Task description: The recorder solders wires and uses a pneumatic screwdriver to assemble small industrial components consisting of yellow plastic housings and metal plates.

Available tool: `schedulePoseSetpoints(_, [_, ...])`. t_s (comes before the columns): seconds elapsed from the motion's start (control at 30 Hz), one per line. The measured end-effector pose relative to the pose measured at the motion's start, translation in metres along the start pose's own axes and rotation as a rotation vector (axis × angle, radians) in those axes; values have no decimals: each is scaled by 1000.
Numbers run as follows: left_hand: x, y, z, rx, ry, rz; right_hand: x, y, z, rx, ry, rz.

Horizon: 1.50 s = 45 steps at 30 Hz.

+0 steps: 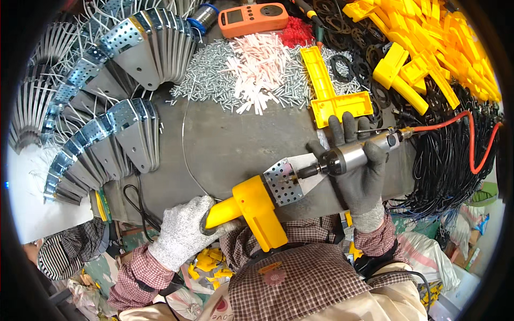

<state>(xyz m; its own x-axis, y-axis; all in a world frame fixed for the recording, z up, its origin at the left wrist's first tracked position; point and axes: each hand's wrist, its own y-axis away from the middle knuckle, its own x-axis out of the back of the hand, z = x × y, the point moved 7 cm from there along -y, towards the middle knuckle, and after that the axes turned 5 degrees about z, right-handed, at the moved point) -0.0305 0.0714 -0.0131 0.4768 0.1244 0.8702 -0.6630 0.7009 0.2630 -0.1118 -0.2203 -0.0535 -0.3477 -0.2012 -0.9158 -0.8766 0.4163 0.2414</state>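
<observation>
My left hand point(184, 230), in a grey knit glove, is closed round the handle of a yellow plastic housing point(262, 211). From the housing's far side sticks a perforated metal plate point(285, 182) with a flat grey blade-shaped piece beside it. My right hand point(364, 176), in a dark-palmed glove, supports a silver air screwdriver point(348, 158) across its palm, some fingers stretched past it. The driver's black chuck points left and overlaps the plate; whether its tip touches is hidden. Beyond my right fingertips lies an open yellow housing half point(340, 104).
Silver screws point(209, 75), pale pink sleeves point(257, 69) and red bits cover the far worktable. Rows of metal plate assemblies point(136, 134) stand left. Yellow housings point(439, 48), black rings and a black cable bundle point(441, 160) fill the right. An orange air hose point(474, 139) trails right from the driver.
</observation>
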Motion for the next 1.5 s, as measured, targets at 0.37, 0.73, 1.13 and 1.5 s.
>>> schedulePoseSetpoints(0.37, [-1, 0, -10, -51, 33, 37, -7, -6, 5, 8, 97, 61])
schedulePoseSetpoints(0.73, [-4, -3, -4, -89, -98, -51, -2, -6, 12, -10, -18, -26])
schedulePoseSetpoints(1.13, [-3, -2, -4, -64, -58, 39, -7, 18, -10, 104, 88, 6])
schedulePoseSetpoints(1.5, [-3, -3, 0, -111, -49, 76, 13, 33, -13, 101, 97, 76])
